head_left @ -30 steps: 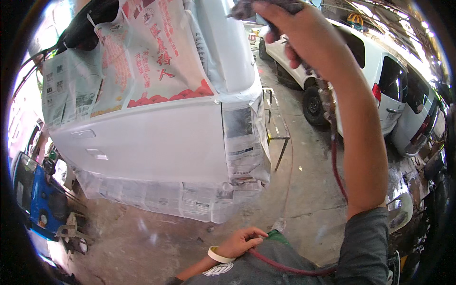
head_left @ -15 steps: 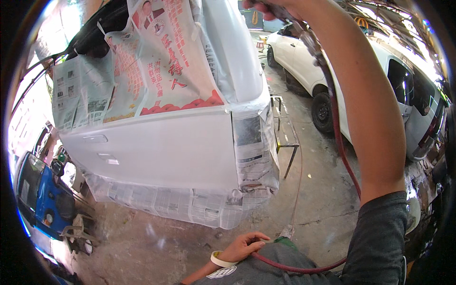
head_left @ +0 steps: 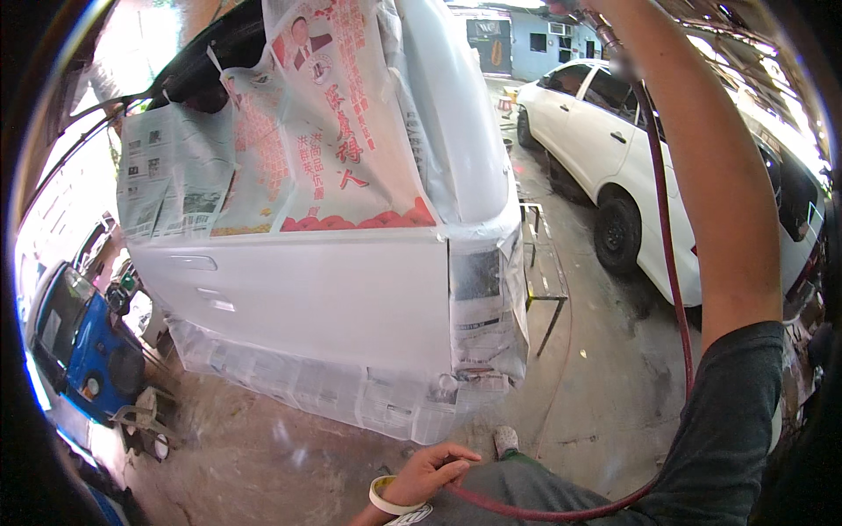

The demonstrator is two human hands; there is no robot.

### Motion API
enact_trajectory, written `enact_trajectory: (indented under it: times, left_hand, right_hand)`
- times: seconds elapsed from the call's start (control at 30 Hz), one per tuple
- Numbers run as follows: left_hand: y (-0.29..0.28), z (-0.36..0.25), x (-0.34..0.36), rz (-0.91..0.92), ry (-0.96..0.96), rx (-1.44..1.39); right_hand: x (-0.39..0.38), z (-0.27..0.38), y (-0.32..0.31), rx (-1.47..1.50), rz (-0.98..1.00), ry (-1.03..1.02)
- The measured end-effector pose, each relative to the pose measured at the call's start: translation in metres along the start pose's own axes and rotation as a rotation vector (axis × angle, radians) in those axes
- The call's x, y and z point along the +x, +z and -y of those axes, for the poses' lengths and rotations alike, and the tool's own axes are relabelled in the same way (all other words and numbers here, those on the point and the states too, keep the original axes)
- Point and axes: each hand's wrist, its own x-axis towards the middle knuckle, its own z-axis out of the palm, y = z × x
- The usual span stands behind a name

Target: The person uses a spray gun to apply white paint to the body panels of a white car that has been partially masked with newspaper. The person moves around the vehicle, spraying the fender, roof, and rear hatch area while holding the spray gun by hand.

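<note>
My right arm is raised, its hand [head_left: 568, 7] partly cut off at the top edge. It is closed on a metal spray gun [head_left: 607, 35], most of which lies out of view or blurred. A dark red hose [head_left: 674, 254] hangs from the gun past my forearm and loops across my waist. There my left hand [head_left: 427, 474], wearing a pale wristband, has its fingers curled round the hose. Ahead stands a white vehicle's rear panel [head_left: 333, 294]. Printed paper sheets [head_left: 303, 167] hang over its window, and newspaper with film [head_left: 482, 302] wraps the corner and lower edge.
A white car [head_left: 605, 131] is parked to the right. Between the vehicles is a low metal stand [head_left: 545, 285]. At the left are a blue vehicle [head_left: 88, 351] and a pale plastic chair [head_left: 145, 416]. A thin line runs over the concrete floor [head_left: 605, 403].
The surroundings have shifted right and slightly down in view. My right hand and the spray gun have moved right and up, closer to the top edge. My left hand stays at my waist.
</note>
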Motion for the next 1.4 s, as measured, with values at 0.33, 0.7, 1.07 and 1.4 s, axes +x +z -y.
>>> enact_trajectory:
  times: [0.33, 0.7, 1.07, 1.4]
  left_hand:
    - [0.015, -0.019, 0.026, -0.15, 0.017, -0.008]
    - [0.043, -0.027, 0.055, -0.191, 0.312, -0.059]
    - [0.065, -0.031, 0.09, -0.331, 0.381, 0.039]
    - [0.088, -0.049, 0.104, -0.529, 0.368, 0.137]
  right_hand:
    - [0.049, 0.022, 0.037, 0.408, 0.301, 0.009]
    - [0.13, -0.05, 0.006, 0.21, 0.053, -0.009]
    - [0.185, -0.026, 0.038, 0.591, 0.245, -0.033]
    - [0.224, -0.041, 0.072, 0.597, 0.271, -0.074]
